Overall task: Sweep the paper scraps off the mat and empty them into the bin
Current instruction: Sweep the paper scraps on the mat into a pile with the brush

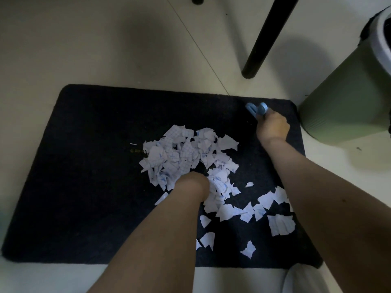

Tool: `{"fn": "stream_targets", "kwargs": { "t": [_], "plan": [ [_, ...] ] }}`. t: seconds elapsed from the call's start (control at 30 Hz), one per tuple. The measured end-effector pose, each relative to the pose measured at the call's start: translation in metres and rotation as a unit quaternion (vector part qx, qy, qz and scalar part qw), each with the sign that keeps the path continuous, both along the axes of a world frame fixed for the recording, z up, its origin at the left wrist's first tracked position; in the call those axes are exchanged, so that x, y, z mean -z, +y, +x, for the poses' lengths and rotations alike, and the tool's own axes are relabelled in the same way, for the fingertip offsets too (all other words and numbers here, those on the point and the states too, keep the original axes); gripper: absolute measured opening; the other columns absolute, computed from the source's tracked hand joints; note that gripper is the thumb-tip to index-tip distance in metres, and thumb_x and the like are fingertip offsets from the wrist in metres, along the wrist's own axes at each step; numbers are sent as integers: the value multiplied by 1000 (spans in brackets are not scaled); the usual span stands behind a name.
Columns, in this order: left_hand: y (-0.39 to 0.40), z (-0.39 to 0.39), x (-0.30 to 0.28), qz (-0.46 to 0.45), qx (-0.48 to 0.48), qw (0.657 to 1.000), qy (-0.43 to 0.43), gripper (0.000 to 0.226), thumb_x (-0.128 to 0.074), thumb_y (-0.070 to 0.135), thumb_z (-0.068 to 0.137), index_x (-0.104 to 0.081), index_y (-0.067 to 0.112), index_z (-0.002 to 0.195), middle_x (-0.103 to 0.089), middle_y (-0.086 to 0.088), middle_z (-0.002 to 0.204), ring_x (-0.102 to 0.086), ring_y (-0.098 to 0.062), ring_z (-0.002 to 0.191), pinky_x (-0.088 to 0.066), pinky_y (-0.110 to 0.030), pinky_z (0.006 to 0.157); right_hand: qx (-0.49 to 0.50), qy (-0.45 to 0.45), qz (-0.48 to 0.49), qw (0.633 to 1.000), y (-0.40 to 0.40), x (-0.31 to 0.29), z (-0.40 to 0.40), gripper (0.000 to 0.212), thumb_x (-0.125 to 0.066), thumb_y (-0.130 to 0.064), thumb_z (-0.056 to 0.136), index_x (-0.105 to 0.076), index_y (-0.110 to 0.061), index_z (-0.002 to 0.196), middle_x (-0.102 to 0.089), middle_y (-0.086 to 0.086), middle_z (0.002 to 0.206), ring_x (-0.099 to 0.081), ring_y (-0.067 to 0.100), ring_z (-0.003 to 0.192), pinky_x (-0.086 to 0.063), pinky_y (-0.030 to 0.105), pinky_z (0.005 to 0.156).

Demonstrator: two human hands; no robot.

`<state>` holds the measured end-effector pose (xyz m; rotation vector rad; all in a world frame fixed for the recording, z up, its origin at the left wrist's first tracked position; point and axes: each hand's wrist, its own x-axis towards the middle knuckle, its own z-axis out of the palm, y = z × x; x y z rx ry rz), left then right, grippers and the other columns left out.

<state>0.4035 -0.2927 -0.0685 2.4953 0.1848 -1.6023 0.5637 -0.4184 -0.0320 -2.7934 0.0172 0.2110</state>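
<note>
A dark mat [84,166] lies on the pale floor. A heap of white, blue-gridded paper scraps [182,153] sits at its middle, with looser scraps [279,223] spread toward the near right. My left hand [191,182] is buried in the near edge of the heap; its fingers are hidden under the paper. My right hand [273,126] is closed around a light blue handle [257,109] near the mat's far right corner; the rest of that tool is hidden. A green bin [347,102] with a white rim stands just right of the mat.
A black furniture leg [266,39] slants down to the floor behind the mat, between it and the bin. Another dark leg foot [197,0] shows at the top edge. Pale cloth [304,278] lies at the near right.
</note>
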Motion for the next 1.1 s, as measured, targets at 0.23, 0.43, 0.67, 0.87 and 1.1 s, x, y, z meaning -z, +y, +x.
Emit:
{"fn": "stream_targets", "kwargs": {
  "t": [0.23, 0.43, 0.67, 0.87, 1.1],
  "plan": [
    [0, -1, 2, -5, -14, 1000, -6, 38, -41, 9, 99, -46, -3, 134, -45, -17, 141, -46, -29, 129, -39, -36, 106, -7, -12, 53, 999, -7, -17, 2, 35, -47, -35, 95, -63, -6, 106, -66, 17, 105, -61, 35, 98, -38, 31, 74],
    [0, -4, 8, 4, -10, 1000, -2, 36, -43, 8, 97, -50, -1, 131, -49, -16, 137, -49, -28, 126, -42, -35, 103, 5, 2, -10, 1000, -13, -13, -9, 33, -44, -29, 98, -60, -5, 114, -64, 21, 112, -59, 37, 105, -43, 35, 83],
    [-1, -5, 8, 9, -8, 1000, 2, 39, -41, 8, 99, -44, -3, 136, -43, -17, 142, -43, -30, 131, -36, -38, 109, -52, 5, 55, 997, -2, -11, -46, 30, -49, -33, 96, -63, -16, 116, -68, 12, 106, -62, 32, 98, -44, 34, 83],
    [-1, -7, 8, 4, -11, 1000, -14, 39, -43, 8, 98, -45, 1, 136, -46, -14, 140, -47, -27, 128, -40, -35, 105, 37, -30, 19, 999, -23, -17, -29, 29, -46, -28, 97, -62, -7, 110, -66, 18, 105, -60, 36, 99, -39, 32, 76],
    [-2, -7, 5, 8, -11, 1000, -11, 39, -40, 7, 98, -43, -1, 137, -45, -17, 141, -46, -30, 129, -40, -36, 105, -135, 28, -4, 990, 4, -6, -70, 31, -46, -30, 97, -61, -13, 118, -68, 14, 102, -62, 34, 95, -42, 33, 78]
  ]
}}
